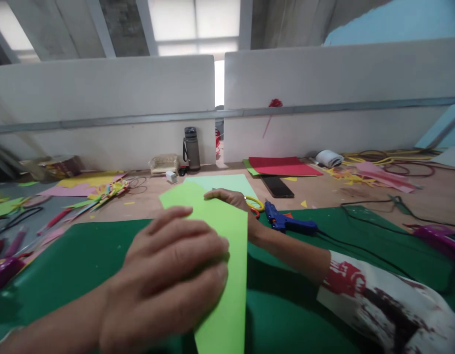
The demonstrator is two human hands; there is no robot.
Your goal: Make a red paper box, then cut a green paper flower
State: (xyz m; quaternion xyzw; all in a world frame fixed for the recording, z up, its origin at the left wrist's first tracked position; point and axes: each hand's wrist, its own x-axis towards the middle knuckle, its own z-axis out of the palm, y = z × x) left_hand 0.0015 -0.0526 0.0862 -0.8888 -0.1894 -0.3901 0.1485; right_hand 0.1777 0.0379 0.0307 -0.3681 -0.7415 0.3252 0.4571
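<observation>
A folded sheet of bright green paper [227, 246] rises in front of me, tilted above the green mat. My left hand [172, 275] grips it from the near left, with its fingers laid together across the surface; the thumb is hidden. At the far side of the sheet is my right hand [231, 201], its thumb over the upper part and its other fingers mostly out of sight behind the paper. Just beyond the right hand lie yellow-handled scissors [255, 202], partly covered. A blue glue gun [286, 221] rests to the right on the mat.
Underneath is a green mat [91, 250]. Farther back are a pale green sheet [245, 184], a phone [278, 187], red paper [286, 166] and a grey bottle [192, 150]. Purple glue guns [439, 240] lie at both sides, with cables on the right. Paper scraps are scattered about.
</observation>
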